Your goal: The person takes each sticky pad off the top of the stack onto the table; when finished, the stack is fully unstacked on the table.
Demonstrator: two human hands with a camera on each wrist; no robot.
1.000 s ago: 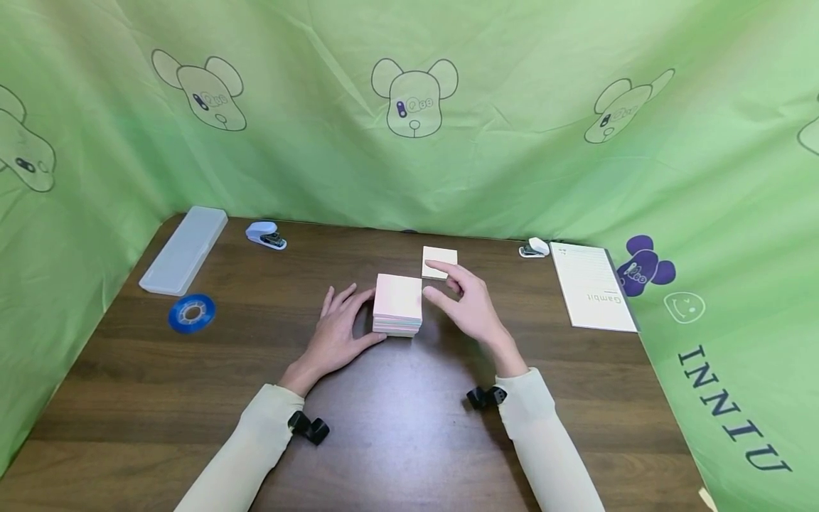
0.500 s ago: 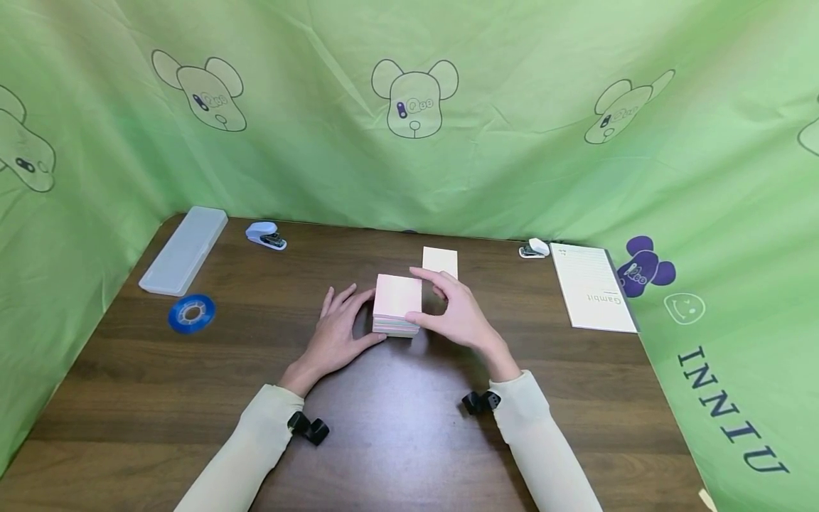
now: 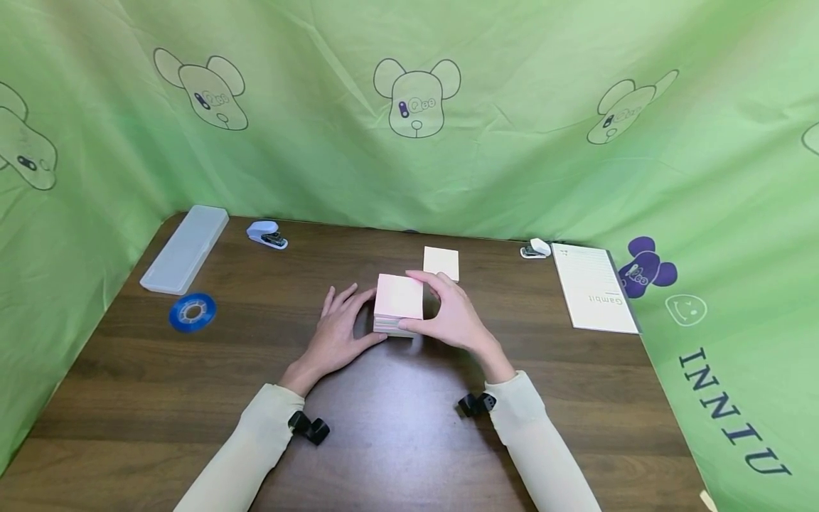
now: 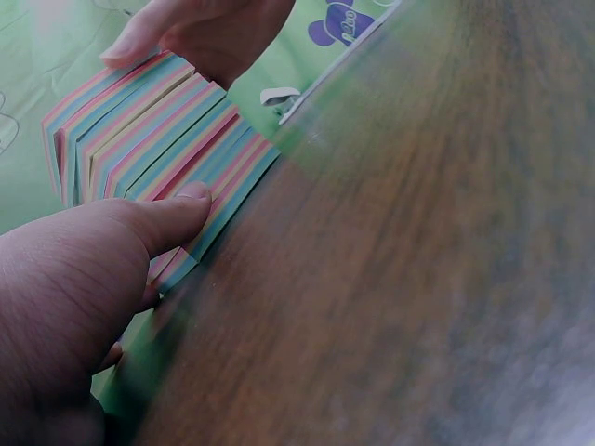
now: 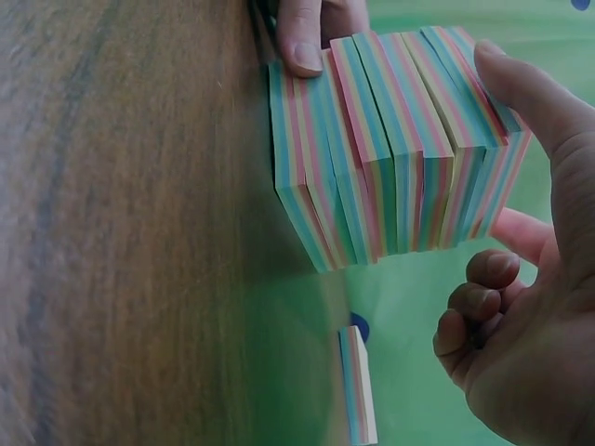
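A tall stack of colour-striped sticky note pads [image 3: 399, 299] stands on the table between both hands, its top sheet pale pink. My left hand [image 3: 338, 336] holds the stack low at its left side. In the left wrist view its thumb presses the striped near face. My right hand [image 3: 456, 318] pinches the upper part from the right, thumb on the near face and index finger at the far edge; its other fingers curl in beside the stack, as the right wrist view shows. The pads' edges [image 5: 400, 149] are slightly uneven. Another thin sticky note pad [image 3: 441, 262] lies just behind.
At the back left are a pale plastic case [image 3: 185, 249], a light blue stapler [image 3: 265, 234] and a blue tape roll [image 3: 192, 313]. A white stapler [image 3: 535, 248] and a notepad [image 3: 595, 288] lie at the back right. A green curtain [image 3: 409, 185] hangs behind the table.
My right hand has moved left from beside the stack and now grips its upper part with thumb and index finger. The left hand has stayed in place.
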